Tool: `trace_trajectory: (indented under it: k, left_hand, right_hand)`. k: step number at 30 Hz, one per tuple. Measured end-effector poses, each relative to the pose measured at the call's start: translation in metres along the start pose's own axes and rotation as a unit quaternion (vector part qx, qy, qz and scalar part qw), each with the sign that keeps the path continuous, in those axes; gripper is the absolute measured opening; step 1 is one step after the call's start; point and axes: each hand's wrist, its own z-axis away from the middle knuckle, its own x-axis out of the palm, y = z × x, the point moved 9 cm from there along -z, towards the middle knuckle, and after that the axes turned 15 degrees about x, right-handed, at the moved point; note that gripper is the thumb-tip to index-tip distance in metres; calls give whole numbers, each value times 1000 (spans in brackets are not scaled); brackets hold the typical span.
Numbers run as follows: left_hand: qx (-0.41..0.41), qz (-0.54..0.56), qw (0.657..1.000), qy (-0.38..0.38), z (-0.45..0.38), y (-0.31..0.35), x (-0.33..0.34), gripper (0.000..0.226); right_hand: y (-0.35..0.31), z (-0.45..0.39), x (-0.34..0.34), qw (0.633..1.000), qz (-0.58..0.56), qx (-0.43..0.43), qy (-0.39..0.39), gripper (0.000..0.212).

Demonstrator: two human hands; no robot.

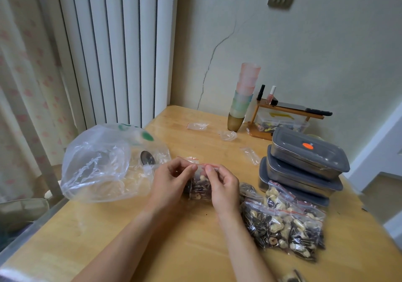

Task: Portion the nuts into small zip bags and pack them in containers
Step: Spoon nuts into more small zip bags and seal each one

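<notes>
Pinching the red zip strip of a small zip bag (199, 185) with both hands: your left hand (171, 184) is gripping the left end with thumb and forefinger, your right hand (224, 187) is gripping just beside it, other fingers curled. The bag is sitting on the table (130, 234) between your hands, nuts and seeds filling its lower part.

Step in hand, as I'm reading it: sealing this portion. Can't tell whether the strip is fully closed yet.

Filled bags (285, 223) are piling up just right of your right hand, several overlapping. Three lidded containers (304, 164) are stacked behind them, all lids on. The big bulk bag (104, 164) is lying left of your left hand, a metal scoop (147, 157) showing inside. Empty zip bags (250, 154) are scattered further back.

Next move, likely: running the pinch along the strip to the right end, then adding the bag to the pile. Packing is calling for a container lid off first.
</notes>
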Motion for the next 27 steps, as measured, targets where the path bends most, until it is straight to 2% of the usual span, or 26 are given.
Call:
trace_trajectory:
  k: [3,6,10,13,15,19,21,22,24,27]
  left_hand:
    - [-3,-12,1000,-8,1,-3,0,21]
    - [-13,-45,998,-36,2,-7,4,20]
    - [6,-94,995,-37,2,-7,8,13]
    - [20,-174,983,-47,-2,-15,1,22]
    - [35,-233,969,-72,-3,-18,3,26]
    - [51,-273,957,-79,-2,-16,5,25]
    - [53,-277,956,-77,-2,-17,4,25]
    - [54,-279,956,-77,-2,-17,4,25]
    - [53,-281,955,-81,-2,-17,6,24]
    - [54,-290,952,-80,-2,-17,7,24]
  right_hand:
    - [2,1,-1,1000,-14,26,-2,21]
    - [5,1,-1,999,31,30,20,28]
    - [7,0,-23,987,67,38,143,27]
    - [5,-1,-37,972,81,49,216,22]
    - [10,-10,-37,971,92,62,214,16]
    - [24,-25,-12,965,231,67,103,47]
    - [25,-25,-1,947,308,34,83,48]
    - [22,-24,0,946,309,15,92,44]
    - [15,-24,-4,963,239,5,121,33]
    - [13,-28,-15,978,146,24,146,32]
